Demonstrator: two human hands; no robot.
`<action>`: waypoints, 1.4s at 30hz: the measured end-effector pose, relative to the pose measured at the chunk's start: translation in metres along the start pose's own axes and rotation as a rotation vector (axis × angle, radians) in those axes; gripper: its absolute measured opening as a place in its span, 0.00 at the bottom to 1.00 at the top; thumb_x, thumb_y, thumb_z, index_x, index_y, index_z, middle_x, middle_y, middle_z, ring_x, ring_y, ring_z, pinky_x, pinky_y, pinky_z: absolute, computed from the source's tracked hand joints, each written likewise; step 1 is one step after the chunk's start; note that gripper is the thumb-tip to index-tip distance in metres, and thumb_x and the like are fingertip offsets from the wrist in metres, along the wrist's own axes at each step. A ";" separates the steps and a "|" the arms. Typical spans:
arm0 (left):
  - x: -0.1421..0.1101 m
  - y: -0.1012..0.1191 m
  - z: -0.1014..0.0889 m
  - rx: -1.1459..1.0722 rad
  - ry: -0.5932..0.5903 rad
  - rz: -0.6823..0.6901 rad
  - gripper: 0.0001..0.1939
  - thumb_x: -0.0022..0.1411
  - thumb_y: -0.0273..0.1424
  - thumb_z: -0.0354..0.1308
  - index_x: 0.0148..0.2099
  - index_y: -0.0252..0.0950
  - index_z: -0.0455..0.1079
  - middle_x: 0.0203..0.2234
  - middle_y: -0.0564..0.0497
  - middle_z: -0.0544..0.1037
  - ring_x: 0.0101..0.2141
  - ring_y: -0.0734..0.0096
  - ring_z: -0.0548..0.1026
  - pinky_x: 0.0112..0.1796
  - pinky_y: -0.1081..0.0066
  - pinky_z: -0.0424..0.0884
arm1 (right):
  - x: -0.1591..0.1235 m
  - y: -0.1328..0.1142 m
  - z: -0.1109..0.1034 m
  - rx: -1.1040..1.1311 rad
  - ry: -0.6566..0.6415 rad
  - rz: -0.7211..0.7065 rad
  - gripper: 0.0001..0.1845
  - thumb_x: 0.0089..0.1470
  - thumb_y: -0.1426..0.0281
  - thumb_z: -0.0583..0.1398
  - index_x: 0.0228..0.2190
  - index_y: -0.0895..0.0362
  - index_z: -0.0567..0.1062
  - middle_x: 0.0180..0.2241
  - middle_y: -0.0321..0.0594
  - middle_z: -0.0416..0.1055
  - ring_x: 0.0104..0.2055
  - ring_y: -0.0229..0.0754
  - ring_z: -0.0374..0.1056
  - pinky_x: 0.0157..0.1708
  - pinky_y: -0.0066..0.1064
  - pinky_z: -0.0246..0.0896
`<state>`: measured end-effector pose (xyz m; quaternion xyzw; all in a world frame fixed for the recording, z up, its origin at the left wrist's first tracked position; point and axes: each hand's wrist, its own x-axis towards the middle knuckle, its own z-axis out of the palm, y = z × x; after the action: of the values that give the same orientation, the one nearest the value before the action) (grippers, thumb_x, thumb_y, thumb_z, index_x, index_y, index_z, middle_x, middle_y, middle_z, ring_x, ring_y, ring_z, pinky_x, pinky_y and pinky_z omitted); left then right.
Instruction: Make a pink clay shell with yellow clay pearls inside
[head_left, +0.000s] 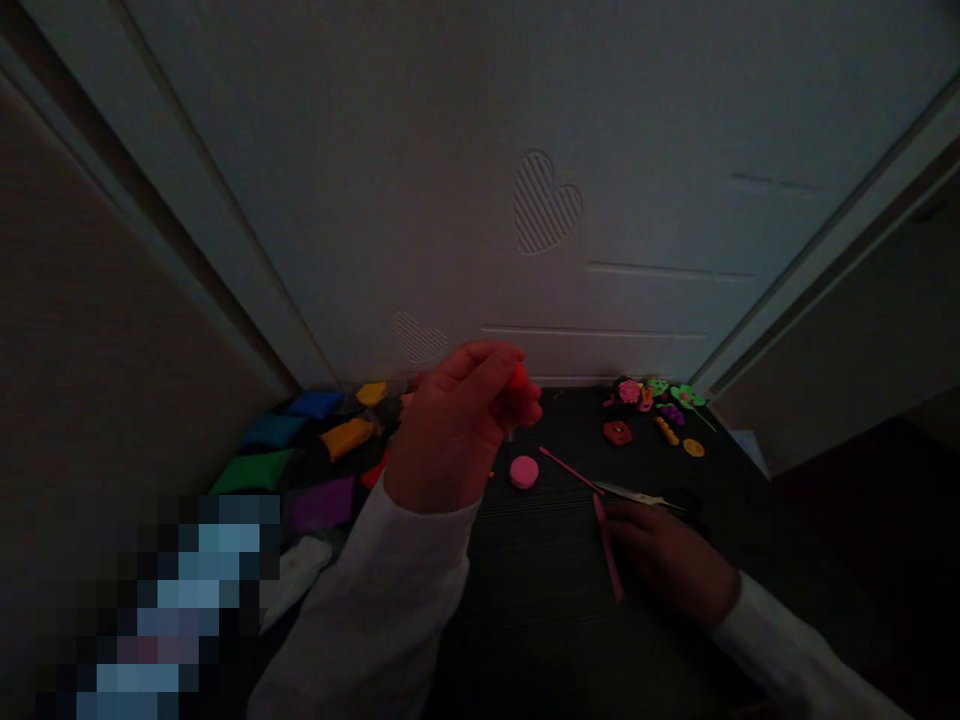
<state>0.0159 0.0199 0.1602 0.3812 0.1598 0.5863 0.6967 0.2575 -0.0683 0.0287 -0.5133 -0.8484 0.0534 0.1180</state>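
Observation:
My left hand (pixel 457 425) is raised above the dark mat (pixel 540 600), fingers pinched on a small piece of red clay (pixel 519 378). My right hand (pixel 671 560) rests low on the mat, closed on a pink stick tool (pixel 607 545) that lies along its left side. A round pink clay disc (pixel 523 471) lies on the mat just below my left fingertips. Another thin pink stick (pixel 568 467) and a pair of small scissors (pixel 637 494) lie between the disc and my right hand.
Packets of coloured clay (pixel 315 450) in blue, green, purple, orange and yellow lie at the left. Small finished clay shapes (pixel 660 405) sit at the far right of the mat. A white door with heart patterns (pixel 545 212) stands right behind. The scene is dim.

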 end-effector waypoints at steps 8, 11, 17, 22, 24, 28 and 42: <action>0.007 -0.002 -0.006 -0.023 0.060 -0.029 0.06 0.54 0.31 0.58 0.32 0.32 0.71 0.21 0.57 0.72 0.24 0.80 0.73 0.28 0.77 0.70 | 0.014 0.004 -0.020 0.057 0.181 0.096 0.14 0.53 0.72 0.54 0.42 0.54 0.72 0.42 0.45 0.71 0.42 0.44 0.69 0.41 0.39 0.68; 0.007 0.002 -0.007 -0.028 0.059 -0.043 0.06 0.55 0.29 0.56 0.33 0.31 0.72 0.23 0.55 0.74 0.26 0.78 0.74 0.30 0.75 0.71 | 0.038 -0.016 -0.039 0.126 0.297 0.086 0.13 0.54 0.70 0.55 0.42 0.54 0.71 0.42 0.43 0.70 0.44 0.42 0.68 0.44 0.37 0.66; 0.000 0.005 -0.002 0.012 -0.076 -0.049 0.06 0.55 0.25 0.55 0.36 0.33 0.72 0.24 0.53 0.77 0.28 0.76 0.76 0.33 0.74 0.72 | 0.089 -0.079 -0.087 0.360 0.679 0.038 0.14 0.54 0.70 0.56 0.44 0.51 0.67 0.42 0.37 0.67 0.43 0.37 0.64 0.43 0.32 0.62; -0.003 0.011 0.000 0.012 -0.060 -0.086 0.08 0.55 0.25 0.57 0.39 0.35 0.70 0.26 0.53 0.78 0.30 0.76 0.76 0.34 0.76 0.71 | 0.109 -0.102 -0.097 0.654 0.774 0.006 0.16 0.53 0.72 0.56 0.45 0.51 0.68 0.42 0.38 0.66 0.42 0.39 0.64 0.41 0.34 0.63; -0.003 0.013 -0.002 0.033 -0.057 -0.086 0.07 0.54 0.25 0.58 0.38 0.35 0.70 0.27 0.52 0.78 0.31 0.76 0.76 0.35 0.76 0.71 | 0.111 -0.098 -0.097 0.648 0.762 -0.002 0.16 0.52 0.72 0.57 0.44 0.51 0.68 0.42 0.38 0.66 0.43 0.39 0.64 0.43 0.36 0.61; -0.002 0.012 -0.007 0.055 -0.090 -0.099 0.05 0.54 0.24 0.58 0.35 0.35 0.71 0.29 0.52 0.79 0.32 0.74 0.76 0.37 0.73 0.71 | 0.107 -0.084 -0.100 0.650 0.753 0.040 0.14 0.53 0.72 0.56 0.43 0.50 0.70 0.42 0.38 0.67 0.44 0.40 0.64 0.46 0.38 0.59; -0.005 0.000 0.002 -0.014 -0.112 -0.281 0.09 0.51 0.27 0.61 0.37 0.39 0.72 0.31 0.54 0.75 0.31 0.77 0.71 0.25 0.82 0.64 | 0.114 -0.089 -0.102 0.619 0.750 -0.145 0.20 0.46 0.77 0.62 0.43 0.53 0.69 0.40 0.32 0.69 0.44 0.33 0.64 0.43 0.25 0.60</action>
<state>0.0156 0.0146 0.1607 0.3824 0.1682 0.4619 0.7823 0.1558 -0.0122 0.1625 -0.3777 -0.7251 0.1061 0.5660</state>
